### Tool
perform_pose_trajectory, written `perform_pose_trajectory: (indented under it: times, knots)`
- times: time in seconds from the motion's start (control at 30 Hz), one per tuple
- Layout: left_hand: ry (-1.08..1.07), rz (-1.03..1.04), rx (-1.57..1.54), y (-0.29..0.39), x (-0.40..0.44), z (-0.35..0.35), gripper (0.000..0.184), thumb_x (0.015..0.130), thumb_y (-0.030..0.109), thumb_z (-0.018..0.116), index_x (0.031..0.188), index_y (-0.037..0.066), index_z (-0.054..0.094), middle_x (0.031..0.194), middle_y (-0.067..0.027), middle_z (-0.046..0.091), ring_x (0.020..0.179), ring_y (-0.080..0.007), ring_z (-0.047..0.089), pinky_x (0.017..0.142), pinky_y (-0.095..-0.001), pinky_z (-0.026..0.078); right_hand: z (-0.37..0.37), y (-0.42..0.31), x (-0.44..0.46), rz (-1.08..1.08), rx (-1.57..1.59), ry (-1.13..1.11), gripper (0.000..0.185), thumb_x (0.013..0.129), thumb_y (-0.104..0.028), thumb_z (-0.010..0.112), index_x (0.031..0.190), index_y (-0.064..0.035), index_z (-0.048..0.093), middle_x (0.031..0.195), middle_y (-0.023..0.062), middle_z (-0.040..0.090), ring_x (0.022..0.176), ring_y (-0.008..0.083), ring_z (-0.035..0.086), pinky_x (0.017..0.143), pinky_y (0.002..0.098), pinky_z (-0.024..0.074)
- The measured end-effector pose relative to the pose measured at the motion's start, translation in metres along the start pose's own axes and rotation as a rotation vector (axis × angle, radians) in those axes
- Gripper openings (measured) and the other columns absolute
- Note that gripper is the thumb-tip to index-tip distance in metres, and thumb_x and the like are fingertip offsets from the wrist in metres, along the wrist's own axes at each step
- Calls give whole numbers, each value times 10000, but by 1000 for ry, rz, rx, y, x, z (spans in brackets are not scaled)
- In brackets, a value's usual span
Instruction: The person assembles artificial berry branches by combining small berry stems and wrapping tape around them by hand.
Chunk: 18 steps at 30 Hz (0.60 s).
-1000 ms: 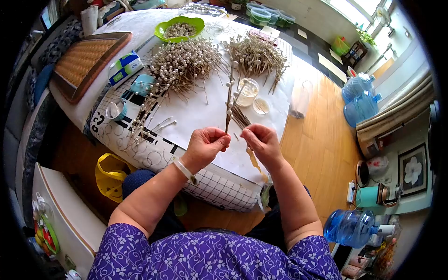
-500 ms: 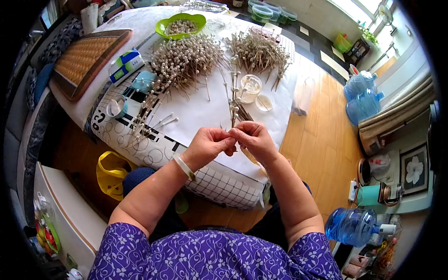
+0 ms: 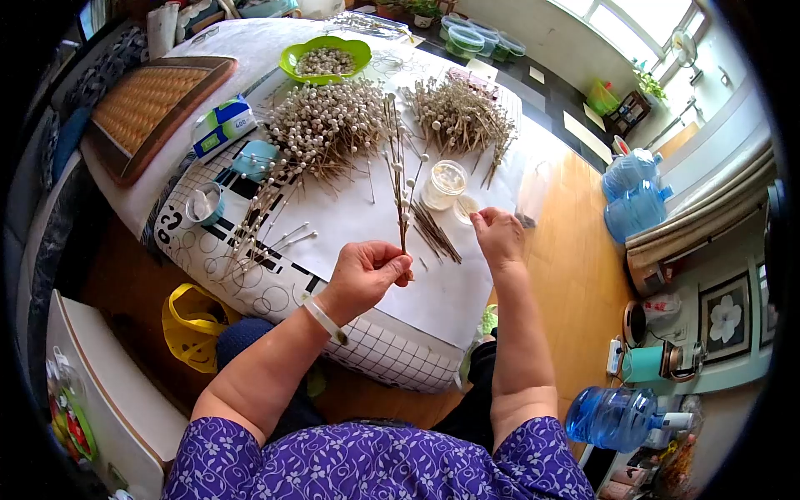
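Observation:
My left hand [image 3: 367, 275] is closed around the lower end of an upright branch [image 3: 403, 192] with white buds along its dark stem. My right hand [image 3: 498, 237] is at the right side of the table, its fingertips pinched at the edge of a small round lid [image 3: 466, 210]. Whatever those fingers pinch is too small to make out. Just beyond the lid stands a clear round jar [image 3: 445, 184] with pale contents. Between my hands lies a bundle of thin brown sticks [image 3: 438, 235] on the white paper [image 3: 350, 212].
Two heaps of budded stems, a left one [image 3: 325, 121] and a right one [image 3: 462, 112], lie at the back. Behind them is a green bowl [image 3: 362, 55] of buds. A tissue pack [image 3: 223, 127], a blue-rimmed cup [image 3: 205, 203] and loose budded stems [image 3: 262, 225] are at the left.
My right hand has left my left hand and moved right to the lid. My left hand has shifted slightly down and still grips the branch. The brown sticks now show more fully.

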<state>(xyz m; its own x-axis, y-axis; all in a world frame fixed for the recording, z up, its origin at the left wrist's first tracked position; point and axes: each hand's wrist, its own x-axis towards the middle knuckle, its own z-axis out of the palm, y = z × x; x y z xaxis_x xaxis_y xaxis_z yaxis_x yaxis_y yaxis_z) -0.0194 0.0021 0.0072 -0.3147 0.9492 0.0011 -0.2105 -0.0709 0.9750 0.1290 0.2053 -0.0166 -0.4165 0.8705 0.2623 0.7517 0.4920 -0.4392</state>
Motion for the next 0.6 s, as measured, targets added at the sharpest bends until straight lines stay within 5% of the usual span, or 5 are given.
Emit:
perform_pose_trajectory:
  times: [0.33, 0.47, 0.6]
  knots:
    - [97, 16, -46, -2, 2, -11, 128, 821, 83, 580, 825, -42, 606, 698, -85, 622, 623, -116, 584, 606, -231, 489, 10, -9, 11, -13, -142, -45, 211, 748, -258, 578, 738, -52, 625, 701, 129, 607, 761, 305, 587, 699, 383, 458]
    - [181, 0, -61, 4, 5, -13, 152, 818, 99, 583, 798, -50, 606, 695, -78, 621, 608, -105, 582, 586, -216, 482, -20, -19, -15, -198, -222, -8, 166, 775, -208, 562, 771, -46, 600, 726, 145, 606, 681, 317, 586, 622, 392, 459]
    - [210, -10, -48, 0, 9, -13, 161, 819, 115, 586, 813, -45, 604, 704, -85, 623, 610, -120, 583, 593, -233, 486, -32, -51, -74, -302, 409, -228, 82, 768, -89, 592, 744, -24, 549, 675, 148, 556, 613, 285, 553, 531, 327, 427]
